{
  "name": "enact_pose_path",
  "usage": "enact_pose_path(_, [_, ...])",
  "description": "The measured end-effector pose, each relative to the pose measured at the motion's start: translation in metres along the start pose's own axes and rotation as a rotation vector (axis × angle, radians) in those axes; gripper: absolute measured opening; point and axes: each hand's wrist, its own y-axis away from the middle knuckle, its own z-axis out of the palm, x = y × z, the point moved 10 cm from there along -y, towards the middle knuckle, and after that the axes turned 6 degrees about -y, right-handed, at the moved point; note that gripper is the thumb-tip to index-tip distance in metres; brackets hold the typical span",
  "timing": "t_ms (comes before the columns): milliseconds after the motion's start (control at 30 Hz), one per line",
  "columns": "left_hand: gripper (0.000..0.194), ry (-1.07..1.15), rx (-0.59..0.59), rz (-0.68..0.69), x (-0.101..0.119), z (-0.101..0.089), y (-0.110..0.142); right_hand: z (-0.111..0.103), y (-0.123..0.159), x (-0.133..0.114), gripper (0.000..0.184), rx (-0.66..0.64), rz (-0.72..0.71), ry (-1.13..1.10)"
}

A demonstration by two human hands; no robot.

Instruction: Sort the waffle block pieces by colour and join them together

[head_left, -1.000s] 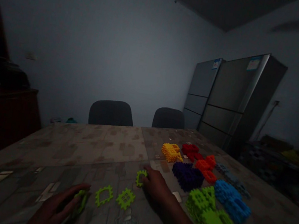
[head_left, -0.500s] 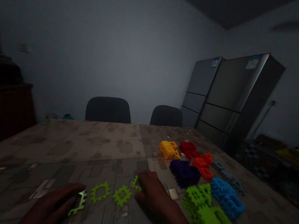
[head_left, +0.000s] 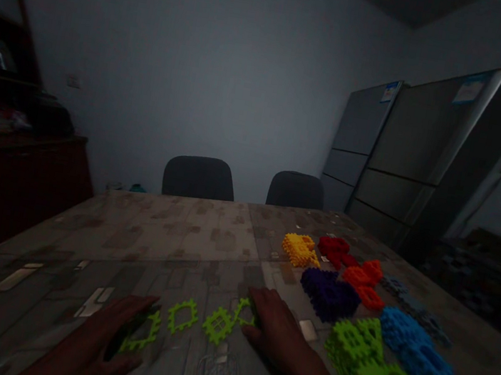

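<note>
Lying on table (head_left: 167, 231), green pieces (head_left: 218, 325), left hand (head_left: 99, 327) grip spread, right hand (head_left: 277, 326) grip unclear

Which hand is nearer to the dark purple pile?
Right. The right hand is just left of the dark purple pile and closer to the wearer; the left hand is much farther left, beyond the windowed green piece.

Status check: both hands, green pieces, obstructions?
Left grip cupped around green frame, hold unclear. Right grip at second frame. Windowed piece between grips. Purple stack beyond right grip.
</note>
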Motion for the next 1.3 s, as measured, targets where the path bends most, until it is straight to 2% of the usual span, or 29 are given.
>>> enact_pose_path(200, [0.057,0.094,-0.021,-0.061,-0.001,0.0,0.0,-0.003,-0.001,0.004,0.084,0.001,-0.01,-0.054])
enact_pose_path(367, [0.059,0.188,0.089,-0.125,0.004,-0.009,-0.002,-0.006,0.001,0.0,0.088,0.02,-0.047,-0.146])
enact_pose_path(533, [0.057,0.187,0.143,-0.064,0.007,-0.013,-0.004,-0.01,0.004,-0.012,0.088,-0.004,-0.102,-0.173])
enact_pose_path(667, [0.058,0.19,0.132,-0.052,0.009,-0.013,-0.002,-0.009,0.006,-0.018,0.088,-0.044,-0.139,-0.18])
enact_pose_path(933, [0.059,0.176,0.082,-0.088,0.009,-0.004,0.0,-0.002,0.006,-0.023,0.089,-0.013,-0.214,-0.19])
enact_pose_path(1167, [0.058,0.181,0.06,-0.094,0.008,0.001,0.0,0.015,0.002,-0.037,0.09,-0.045,-0.304,-0.234])
enact_pose_path(1300, [0.057,0.177,0.069,-0.079,0.009,-0.002,-0.001,0.015,0.004,-0.036,0.09,-0.06,-0.28,-0.214])
